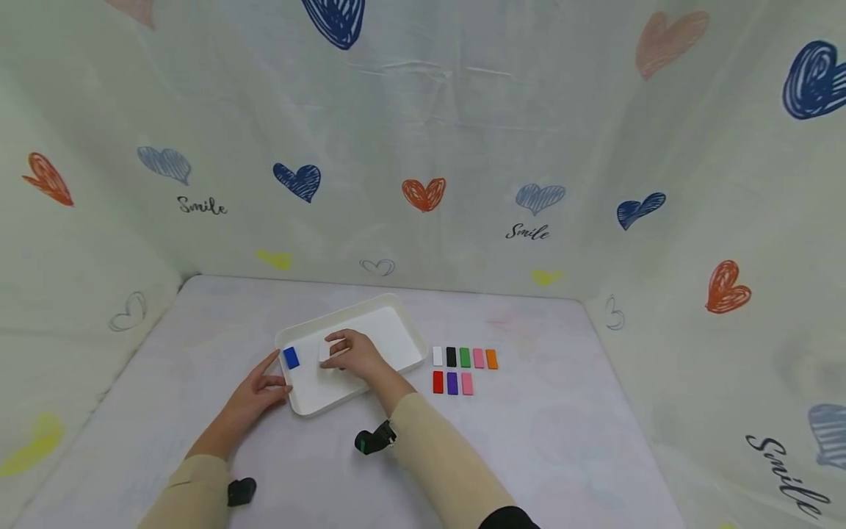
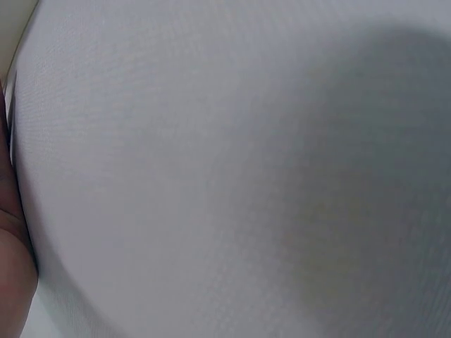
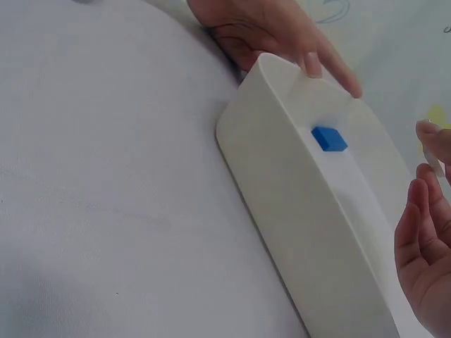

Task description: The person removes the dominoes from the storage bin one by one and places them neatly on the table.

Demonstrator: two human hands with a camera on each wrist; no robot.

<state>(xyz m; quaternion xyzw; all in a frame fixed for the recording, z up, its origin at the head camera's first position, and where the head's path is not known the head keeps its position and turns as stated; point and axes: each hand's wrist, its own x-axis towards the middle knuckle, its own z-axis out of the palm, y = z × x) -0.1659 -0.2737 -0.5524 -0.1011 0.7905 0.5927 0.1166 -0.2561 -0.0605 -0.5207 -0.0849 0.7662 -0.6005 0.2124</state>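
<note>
A white shallow tray (image 1: 344, 397) lies tilted at an angle on the table, with a blue block (image 1: 291, 358) at its left end. Over the tray, my right hand (image 1: 357, 355) pinches a small white block (image 1: 324, 350) between thumb and fingertips. In the right wrist view, only the edge of this white block (image 3: 433, 162) shows between the fingers. My left hand (image 1: 254, 389) is at the tray's left end, its extended fingers touching the rim. The right wrist view shows those left fingertips (image 3: 312, 67) on the rim, close to the blue block (image 3: 329, 139).
Right of the tray, small blocks lie in two rows: white (image 1: 438, 356), black (image 1: 451, 357), green (image 1: 465, 358), pink (image 1: 479, 358) and orange (image 1: 492, 359) behind, red (image 1: 438, 382), purple (image 1: 452, 383) and pink (image 1: 467, 383) in front. A heart-printed curtain (image 1: 463, 147) encloses the table.
</note>
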